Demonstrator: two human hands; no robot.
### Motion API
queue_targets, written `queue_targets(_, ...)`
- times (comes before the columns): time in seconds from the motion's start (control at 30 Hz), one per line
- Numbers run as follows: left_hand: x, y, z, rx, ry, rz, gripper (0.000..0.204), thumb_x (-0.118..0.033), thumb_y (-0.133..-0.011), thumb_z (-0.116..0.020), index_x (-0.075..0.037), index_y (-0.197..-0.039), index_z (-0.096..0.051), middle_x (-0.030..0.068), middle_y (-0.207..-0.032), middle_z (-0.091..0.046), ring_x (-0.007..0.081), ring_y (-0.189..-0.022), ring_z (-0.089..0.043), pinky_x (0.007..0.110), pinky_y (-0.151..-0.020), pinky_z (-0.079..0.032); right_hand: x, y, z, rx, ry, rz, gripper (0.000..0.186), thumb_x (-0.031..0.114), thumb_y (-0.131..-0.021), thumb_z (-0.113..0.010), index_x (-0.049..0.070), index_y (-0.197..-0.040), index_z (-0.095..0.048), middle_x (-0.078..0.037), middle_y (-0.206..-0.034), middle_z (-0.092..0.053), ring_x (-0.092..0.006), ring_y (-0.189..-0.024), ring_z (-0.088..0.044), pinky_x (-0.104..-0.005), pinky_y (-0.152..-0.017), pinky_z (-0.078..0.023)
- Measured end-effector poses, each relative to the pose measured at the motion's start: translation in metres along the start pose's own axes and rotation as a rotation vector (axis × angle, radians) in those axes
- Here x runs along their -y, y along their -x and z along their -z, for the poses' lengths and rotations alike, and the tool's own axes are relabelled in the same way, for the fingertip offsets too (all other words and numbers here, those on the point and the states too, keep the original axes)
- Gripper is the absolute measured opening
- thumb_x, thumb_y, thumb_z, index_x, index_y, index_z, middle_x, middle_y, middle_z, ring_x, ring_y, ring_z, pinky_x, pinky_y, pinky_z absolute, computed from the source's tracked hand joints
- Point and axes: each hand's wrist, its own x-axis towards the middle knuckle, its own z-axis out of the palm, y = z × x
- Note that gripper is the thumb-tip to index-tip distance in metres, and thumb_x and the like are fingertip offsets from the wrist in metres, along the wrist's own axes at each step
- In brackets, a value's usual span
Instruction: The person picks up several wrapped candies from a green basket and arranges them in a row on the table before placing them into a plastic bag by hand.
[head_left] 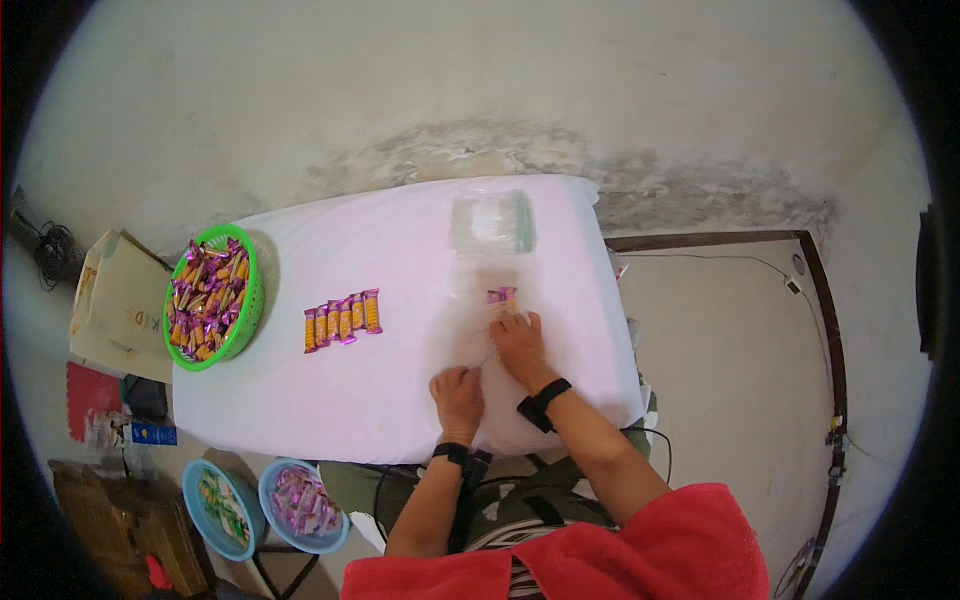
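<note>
My right hand [520,348] is over the right part of the table, its fingers bent against a few purple-and-yellow wrapped snack bars [502,296] whose far ends show past the fingertips. My left hand [458,396] is nearer to me and to the left, fingers curled closed at what seems to be the edge of a clear plastic bag, hard to make out on the white cloth. To the left, a row of several similar snack bars [342,321] lies side by side. Beyond my hands sits a stack of clear plastic bags [492,222].
A green basket [258,290] heaped with wrapped bars stands at the table's left end. The table [300,410] wears a white cloth. Below its front edge are two blue basins [262,497] of wrapped items. A cream box [120,305] stands left; a wall rises behind.
</note>
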Motion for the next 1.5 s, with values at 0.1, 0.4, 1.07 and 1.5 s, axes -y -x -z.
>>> queue_targets(0.1, -0.001, 0.000, 0.000, 0.037, -0.023, -0.007, 0.015, -0.011, -0.080, -0.063, -0.013, -0.094, -0.064, 0.0050, -0.097, -0.057, 0.0256, -0.096, -0.052, 0.043, -0.087, -0.036, -0.005, 0.000, -0.001, -0.174, -0.056, 0.044, 0.010, 0.009, -0.077, -0.057, 0.012, -0.087, -0.059, -0.006, -0.095, -0.057, -0.0236, -0.091, -0.056, -0.0449, -0.087, -0.036)
queue_targets(0.4, -0.002, 0.000, 0.002, 0.069, 0.089, 0.064, 0.025, -0.008, -0.080, -0.062, -0.010, -0.104, -0.062, 0.0079, -0.106, -0.058, 0.0290, -0.103, -0.051, 0.042, -0.092, -0.036, -0.012, 0.002, 0.008, -0.202, -0.186, 0.032, 0.016, 0.010, -0.080, -0.057, 0.014, -0.095, -0.060, -0.003, -0.097, -0.058, -0.0228, -0.096, -0.055, -0.0436, -0.087, -0.035)
queue_targets(1.07, 0.074, -0.068, 0.049, 0.042, -0.247, 0.204, 0.011, -0.012, -0.085, -0.057, -0.004, -0.088, -0.065, 0.0200, -0.101, -0.060, 0.0368, -0.089, -0.059, 0.043, -0.078, -0.048, -0.026, 0.055, 0.009, -0.178, -0.341, 0.090, 0.014, 0.015, -0.080, -0.066, 0.014, -0.093, -0.062, -0.002, -0.096, -0.058, -0.0214, -0.100, -0.055, -0.0490, -0.099, -0.032)
queue_targets(1.5, -0.054, 0.031, 0.063, 0.277, 0.449, 0.131, 0.018, 0.002, -0.084, -0.058, -0.002, -0.099, -0.064, 0.0164, -0.108, -0.056, 0.0295, -0.094, -0.060, 0.033, -0.083, -0.049, -0.026, 0.052, 0.005, -0.308, -0.354, 0.147, 0.015, 0.014, -0.082, -0.056, 0.014, -0.095, -0.061, -0.001, -0.092, -0.058, -0.0199, -0.095, -0.055, -0.0476, -0.099, -0.032)
